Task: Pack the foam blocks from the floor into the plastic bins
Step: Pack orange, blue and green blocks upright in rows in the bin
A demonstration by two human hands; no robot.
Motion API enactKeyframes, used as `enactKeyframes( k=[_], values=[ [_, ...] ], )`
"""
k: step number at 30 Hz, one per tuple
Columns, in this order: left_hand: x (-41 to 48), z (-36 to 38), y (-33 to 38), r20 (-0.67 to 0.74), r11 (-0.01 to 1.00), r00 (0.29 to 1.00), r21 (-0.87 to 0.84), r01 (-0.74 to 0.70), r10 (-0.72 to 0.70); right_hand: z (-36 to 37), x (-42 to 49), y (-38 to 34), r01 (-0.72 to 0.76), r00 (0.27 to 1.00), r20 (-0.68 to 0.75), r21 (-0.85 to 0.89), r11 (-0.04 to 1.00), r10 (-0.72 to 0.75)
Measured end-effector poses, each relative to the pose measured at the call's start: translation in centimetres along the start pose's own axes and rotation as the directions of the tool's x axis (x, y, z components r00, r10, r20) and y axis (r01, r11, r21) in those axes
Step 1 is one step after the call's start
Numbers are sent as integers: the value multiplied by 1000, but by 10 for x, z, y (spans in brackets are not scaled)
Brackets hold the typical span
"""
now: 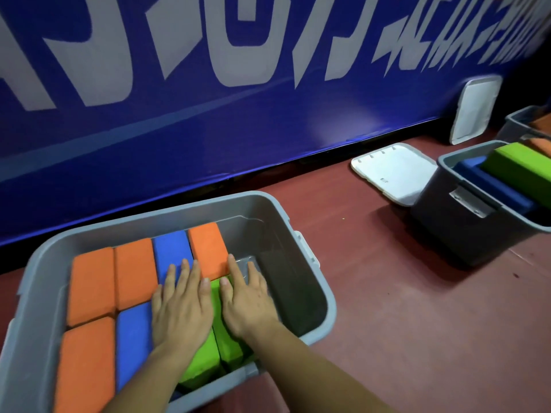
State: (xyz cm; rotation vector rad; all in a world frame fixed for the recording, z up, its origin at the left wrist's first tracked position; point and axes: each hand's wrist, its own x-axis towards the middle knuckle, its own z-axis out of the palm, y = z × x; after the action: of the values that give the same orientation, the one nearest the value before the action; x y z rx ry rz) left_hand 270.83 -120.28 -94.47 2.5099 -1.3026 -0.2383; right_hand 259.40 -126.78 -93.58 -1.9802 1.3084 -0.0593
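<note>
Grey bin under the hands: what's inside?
Orange blocks, blue blocks packed; left hand and right hand lie flat over green blocks. Bin's right end bare. Anything beneath is covered.

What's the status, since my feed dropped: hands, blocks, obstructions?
Both open: left hand, right hand flat on green blocks in grey bin. Bin's right end unfilled. Nothing blocking.

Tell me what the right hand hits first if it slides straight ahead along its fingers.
Right hand: probably the grey bin's far wall, over bare floor; its index finger may graze the orange block first.
</note>
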Motion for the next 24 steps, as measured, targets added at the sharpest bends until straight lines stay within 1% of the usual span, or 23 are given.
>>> enactKeyframes(
  k=[2,4,6,10,16,19,22,24],
  values=[
    [5,-2,-10,21,997,999,77,24,-26,-2,6,-1,67,998,-9,-46,997,-67],
    [8,0,-17,92,989,993,137,56,-69,0,11,0,117,993,39,-95,989,-113],
    [9,3,-17,119,984,990,167,61,-81,5,13,2,141,988,78,-117,983,-133],
    [11,5,-14,137,983,988,178,51,-76,8,14,3,142,988,75,-130,981,-133],
    [10,2,-13,142,984,987,174,43,-69,8,15,2,214,977,68,-234,948,-204],
    [11,-3,-15,140,988,988,149,43,-64,10,15,1,212,977,72,-225,951,-201],
    [11,-5,-18,121,984,991,172,42,-63,10,14,0,205,978,83,-202,958,-191],
    [10,-4,-21,119,985,991,168,48,-68,10,15,-1,187,980,100,-142,972,-174]
  ],
)
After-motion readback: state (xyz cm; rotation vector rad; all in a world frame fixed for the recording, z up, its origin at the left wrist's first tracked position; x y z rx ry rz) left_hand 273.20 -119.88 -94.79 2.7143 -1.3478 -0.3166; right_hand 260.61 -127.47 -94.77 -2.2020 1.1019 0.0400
